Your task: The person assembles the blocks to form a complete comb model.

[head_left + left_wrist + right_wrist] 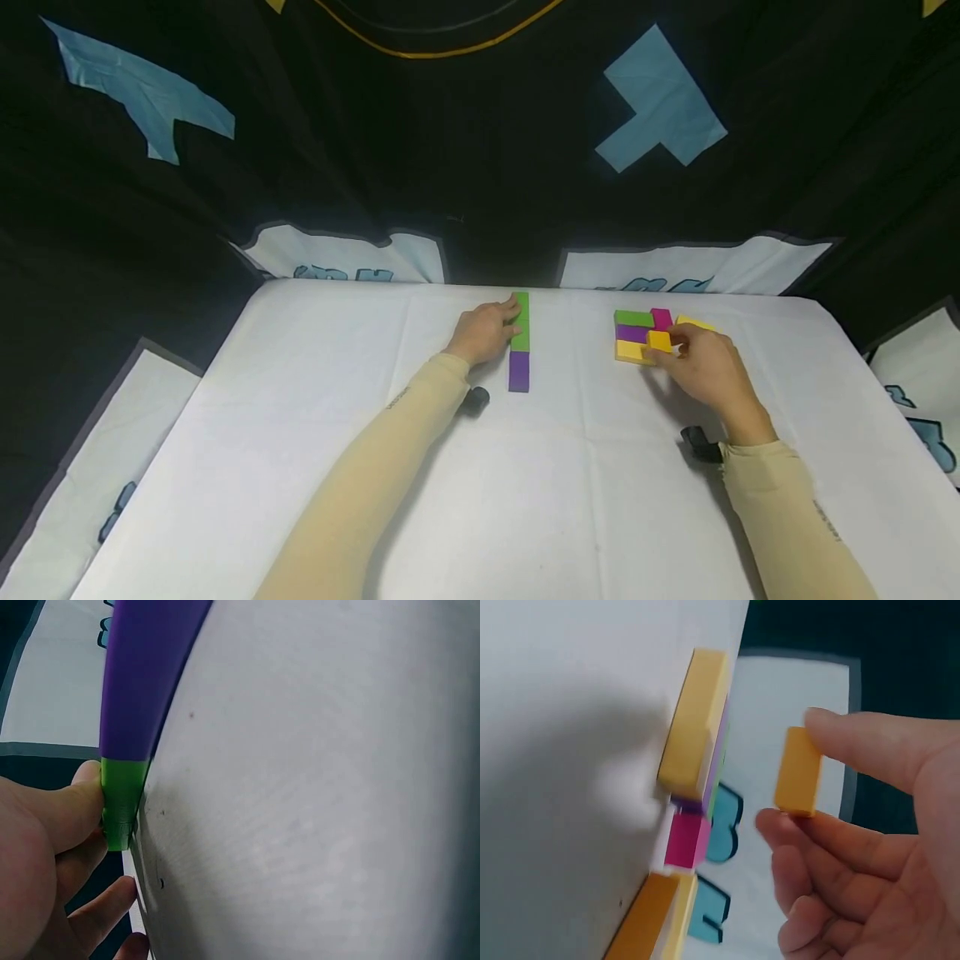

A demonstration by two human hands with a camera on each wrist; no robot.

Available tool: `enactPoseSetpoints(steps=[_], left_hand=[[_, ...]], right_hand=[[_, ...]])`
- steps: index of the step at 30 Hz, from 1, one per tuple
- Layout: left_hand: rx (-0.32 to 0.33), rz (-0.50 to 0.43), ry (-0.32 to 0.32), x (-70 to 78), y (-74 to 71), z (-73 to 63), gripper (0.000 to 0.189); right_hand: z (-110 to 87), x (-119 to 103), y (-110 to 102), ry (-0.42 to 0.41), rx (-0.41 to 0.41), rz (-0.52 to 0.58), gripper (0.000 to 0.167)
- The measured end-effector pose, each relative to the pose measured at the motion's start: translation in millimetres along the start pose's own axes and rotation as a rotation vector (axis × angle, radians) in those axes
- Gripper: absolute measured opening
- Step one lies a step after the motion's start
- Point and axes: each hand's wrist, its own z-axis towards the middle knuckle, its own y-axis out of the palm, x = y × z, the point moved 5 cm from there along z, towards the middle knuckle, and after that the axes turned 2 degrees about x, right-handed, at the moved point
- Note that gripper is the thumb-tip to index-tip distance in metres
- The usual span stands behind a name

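My left hand [483, 332] reaches a straight row of blocks, its thumb and a finger touching the left side of the green blocks [522, 337]. A purple block [519, 372] continues the row at the near end. In the left wrist view the thumb [71, 814] lies against the green face. My right hand [705, 367] pinches a small yellow block [799, 771] between thumb and fingertips, raised off the table. Just beyond it lies a cluster: a green block [633, 318], a purple block [630, 333], a magenta block [662, 318] and a larger yellow block [630, 351].
A white cloth [555, 500] covers the table. Another yellow block [693, 322] lies behind the right hand. Black cloth [480, 167] with blue patches hangs past the table's far edge. A dark wrist device [701, 444] sits below the right hand.
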Motion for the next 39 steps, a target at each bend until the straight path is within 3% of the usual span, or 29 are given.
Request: enactPoseSetpoints(steps=[3, 11, 20, 39], left_hand=[[0.002, -0.010, 0.002, -0.2, -0.8, -0.7, 0.051], [0.007, -0.042, 0.015, -1.1, 1.2, -2.8, 0.050], [0.017, -0.056, 0.011, -2.3, 1.3, -3.6, 0.050], [0.013, -0.031, 0.001, -2.5, 0.8, -1.8, 0.050]], right_hand=[[-2.4, -11.5, 0.5, -0.049, 0.043, 0.029, 0.057], [-11.5, -37.8, 11.7, -0.126, 0.067, 0.106, 0.051], [-20.6, -58.4, 30.4, -0.120, 0.007, 0.125, 0.051], [-35.2, -90.0, 47.8, -0.229, -0.021, 0.106, 0.048]])
